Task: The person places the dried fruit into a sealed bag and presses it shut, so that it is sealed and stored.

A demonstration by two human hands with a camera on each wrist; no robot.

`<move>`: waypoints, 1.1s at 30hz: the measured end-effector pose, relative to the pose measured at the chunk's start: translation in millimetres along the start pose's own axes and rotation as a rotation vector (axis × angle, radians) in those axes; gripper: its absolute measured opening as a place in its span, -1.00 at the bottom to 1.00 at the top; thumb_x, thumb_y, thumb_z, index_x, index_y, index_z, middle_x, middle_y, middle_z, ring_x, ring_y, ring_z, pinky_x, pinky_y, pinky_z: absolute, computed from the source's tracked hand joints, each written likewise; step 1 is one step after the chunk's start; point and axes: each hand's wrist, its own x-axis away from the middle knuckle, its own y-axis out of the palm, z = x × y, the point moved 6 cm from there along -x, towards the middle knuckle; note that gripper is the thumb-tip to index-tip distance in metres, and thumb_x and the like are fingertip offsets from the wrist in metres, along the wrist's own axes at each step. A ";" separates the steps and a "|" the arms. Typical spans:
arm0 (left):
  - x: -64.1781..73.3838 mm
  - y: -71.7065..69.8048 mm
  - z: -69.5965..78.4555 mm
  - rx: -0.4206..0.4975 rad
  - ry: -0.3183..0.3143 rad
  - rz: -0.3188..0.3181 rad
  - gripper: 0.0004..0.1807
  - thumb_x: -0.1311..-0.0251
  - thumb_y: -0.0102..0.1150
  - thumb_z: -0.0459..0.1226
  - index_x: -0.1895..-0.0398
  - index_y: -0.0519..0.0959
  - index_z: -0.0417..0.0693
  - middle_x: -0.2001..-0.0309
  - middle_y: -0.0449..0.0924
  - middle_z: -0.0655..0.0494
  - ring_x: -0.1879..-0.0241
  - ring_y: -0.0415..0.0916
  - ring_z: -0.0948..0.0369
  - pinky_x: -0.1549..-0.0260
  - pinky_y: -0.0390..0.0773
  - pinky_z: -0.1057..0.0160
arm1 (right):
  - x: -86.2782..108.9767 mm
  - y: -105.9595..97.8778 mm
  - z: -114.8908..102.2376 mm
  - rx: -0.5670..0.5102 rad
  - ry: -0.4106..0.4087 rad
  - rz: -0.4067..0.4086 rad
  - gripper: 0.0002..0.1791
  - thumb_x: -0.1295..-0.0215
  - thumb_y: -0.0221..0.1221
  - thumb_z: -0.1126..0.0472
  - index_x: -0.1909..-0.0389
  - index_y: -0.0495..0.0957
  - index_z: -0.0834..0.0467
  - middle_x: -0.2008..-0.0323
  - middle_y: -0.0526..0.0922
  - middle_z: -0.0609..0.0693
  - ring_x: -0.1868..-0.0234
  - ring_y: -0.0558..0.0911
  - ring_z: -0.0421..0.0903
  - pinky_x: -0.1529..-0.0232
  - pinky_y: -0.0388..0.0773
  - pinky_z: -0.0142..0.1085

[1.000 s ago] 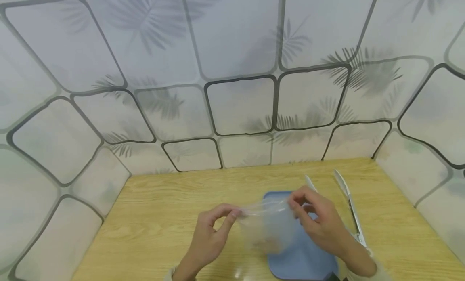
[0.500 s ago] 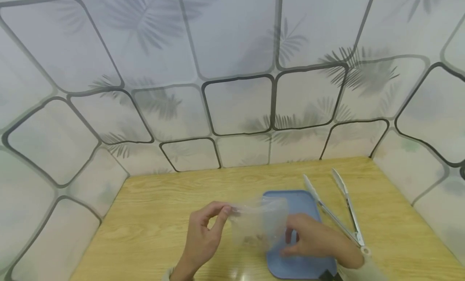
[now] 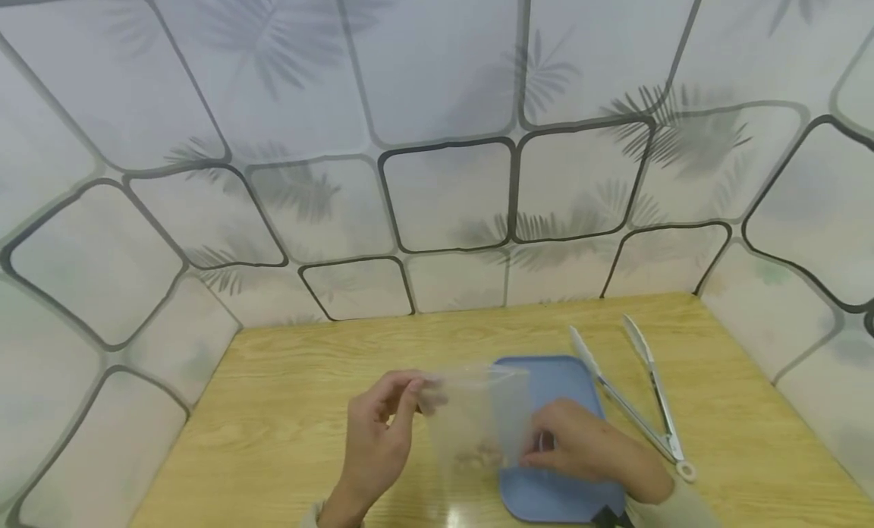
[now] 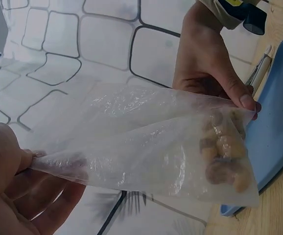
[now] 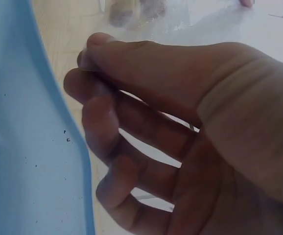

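A translucent plastic bag [image 3: 467,414] hangs over the table between the hands. Several small brownish-tan pieces [image 4: 224,147] lie bunched at its bottom end; their kind is unclear through the film. The left hand [image 3: 378,433] pinches the bag's upper left corner between thumb and fingers. At the lower right corner, the right hand [image 3: 580,446] pinches the film between thumb and index finger, its other fingers curled loosely, as the right wrist view shows. A blue tray [image 3: 546,505] lies beneath the right hand, partly seen through the bag.
Metal tongs [image 3: 631,411] lie spread on the wooden table [image 3: 287,407], right of the tray. Small dark specks dot the tray [image 5: 29,196] in the right wrist view. A patterned wall covering [image 3: 444,194] encloses the table's back and sides.
The right hand has left the bag's upper right edge, moved down, and taken hold of the lower right corner. The left hand keeps its corner and has shifted slightly left.
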 end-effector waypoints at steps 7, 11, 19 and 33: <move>4.0 8.6 -2.0 0.105 0.008 -0.054 -0.77 -0.55 -0.03 -0.63 0.00 0.62 -0.34 0.24 0.82 -0.32 0.36 0.85 0.15 0.45 0.79 0.17 | 3.7 0.0 5.4 0.027 0.094 -0.024 -0.85 -0.24 0.58 0.05 0.38 0.78 -0.05 0.44 0.71 -0.33 0.40 0.53 -0.45 0.35 0.53 -0.44; 5.9 12.0 -2.6 0.131 -0.022 -0.070 -0.78 -0.57 -0.05 -0.62 0.02 0.61 -0.33 0.24 0.81 -0.33 0.36 0.86 0.19 0.49 0.78 0.16 | 9.9 -14.0 -2.5 0.039 0.018 0.123 -0.74 -0.27 0.57 -0.02 0.24 0.68 -0.06 0.31 0.67 -0.30 0.30 0.54 -0.41 0.31 0.54 -0.39; 7.0 20.3 -2.7 0.132 -0.020 -0.122 -0.79 -0.57 -0.02 -0.61 0.01 0.62 -0.31 0.23 0.82 -0.30 0.39 0.86 0.15 0.50 0.77 0.19 | 15.4 -47.6 -40.1 0.007 -0.320 0.632 -0.48 -0.14 0.55 0.43 -0.11 0.75 -0.03 0.14 0.83 -0.21 0.20 0.71 -0.33 0.13 0.64 -0.44; 8.3 22.4 0.5 0.126 0.012 -0.169 -0.82 -0.47 0.12 -0.63 0.09 0.66 -0.31 0.21 0.81 -0.31 0.46 0.82 0.14 0.57 0.73 0.26 | 19.6 -53.5 -47.0 -0.047 -0.417 0.706 -0.54 -0.10 0.44 0.62 0.15 0.73 0.02 0.27 0.80 -0.13 0.25 0.75 -0.27 0.12 0.66 -0.50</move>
